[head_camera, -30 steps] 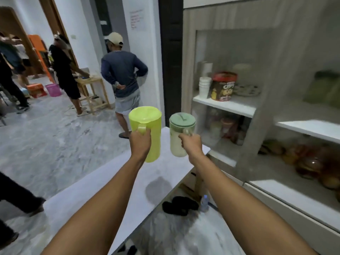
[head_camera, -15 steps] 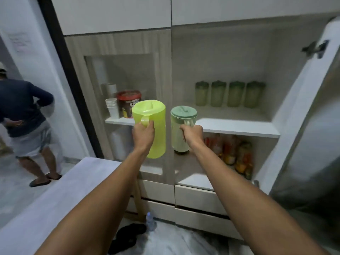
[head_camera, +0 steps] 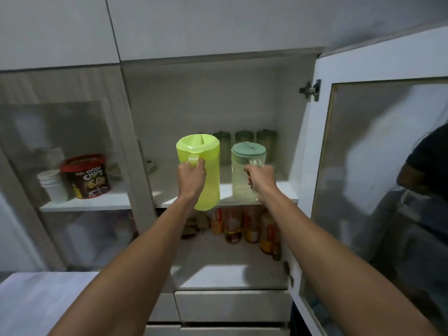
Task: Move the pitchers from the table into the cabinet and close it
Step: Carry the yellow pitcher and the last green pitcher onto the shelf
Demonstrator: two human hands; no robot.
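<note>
Pitchers held up before the open cabinet [head_camera: 201, 100], head view. The left hand [head_camera: 191, 177] has its grip closed around the handle of the yellow pitcher [head_camera: 202, 170], an opaque yellow-green vessel with a lid of the same colour. The right hand [head_camera: 260, 179] has its grip closed around the handle of the clear pitcher [head_camera: 242, 175], whose body is translucent and whose lid is dull green. Both pitchers stand upright, side by side but apart, in the air in front of the upper shelf [head_camera: 278, 194]; whether either base touches the shelf cannot be told.

At the back of that shelf stand green-lidded jars [head_camera: 243, 138], partly hidden by the pitchers. On the shelf below, bottles [head_camera: 249, 226] with red and orange labels stand in a group; their writing is too blurred to read.

The door [head_camera: 378, 166], glazed and white-framed, hangs open at the right, and a hinge [head_camera: 311, 89] shows at its top corner. Behind the shut glass door at the left stand a red-lidded tub [head_camera: 87, 177] lettered "CHOCO CHIPS" and, just beside it, a stack of white cups [head_camera: 53, 185]. A corner of the worktop [head_camera: 36, 299] shows at lower left.
</note>
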